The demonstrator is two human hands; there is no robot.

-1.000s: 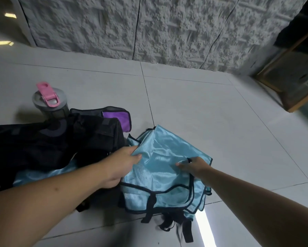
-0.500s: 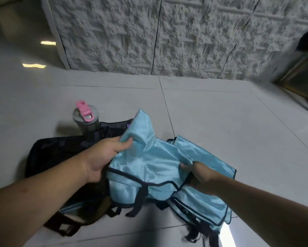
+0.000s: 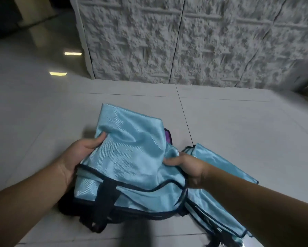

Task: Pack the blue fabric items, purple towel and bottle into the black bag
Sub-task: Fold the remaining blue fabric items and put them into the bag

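Rough grey stone-textured wall panels point(image 3: 194, 38) fill the background, meeting a floor of large pale glossy tiles point(image 3: 238, 125) with thin dark grout lines; two bright light reflections sit on the darker floor at far left.

On the floor in front of the person, a blue fabric item point(image 3: 130, 157) with dark binding and black straps is held up and bunched, its upper corner standing above the rest. It covers most of what lies behind and beneath it. A second blue fabric piece point(image 3: 219, 168) lies flat on the tiles to the right, partly behind the right forearm, its lower end running toward the bottom edge, where dark strap ends are cut off.

Only a dark mass of the black bag point(image 3: 69, 207) shows under the lifted fabric at lower left; its opening cannot be made out. A sliver of the purple towel point(image 3: 168, 138) peeks past the fabric's right edge, near the bag. The bottle is not visible.

The left hand point(image 3: 78, 161) grips the fabric's left edge, thumb on top. The right hand point(image 3: 187, 166) pinches a fold at the right side, fingers curled into the cloth.
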